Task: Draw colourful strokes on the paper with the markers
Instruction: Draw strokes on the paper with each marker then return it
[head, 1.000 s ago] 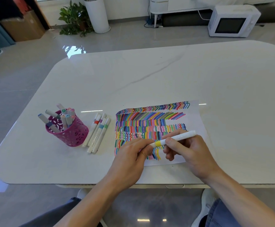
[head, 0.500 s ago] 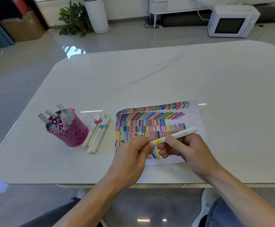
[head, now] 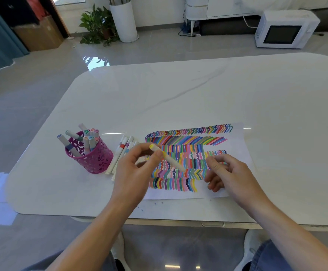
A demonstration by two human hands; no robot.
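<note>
The white paper (head: 236, 147) lies on the table near the front edge, with rows of colourful strokes covering most of it. My left hand (head: 137, 173) pinches a white marker with a yellow end (head: 173, 162) and holds it slanted above the paper's left part, yellow end up and to the left. My right hand (head: 231, 175) hovers over the paper's right part with loosely curled fingers; I see nothing in it. It is apart from the marker.
A pink perforated cup (head: 94, 159) with several markers stands left of the paper. Several loose markers (head: 118, 153) lie between cup and paper, partly behind my left hand. The white marble table (head: 198, 94) stretches far back. Small blue ink specks mark the table's front edge.
The marker has passed from my right hand to my left hand, which lifted it up and leftward. My right hand let go and drew back to the right.
</note>
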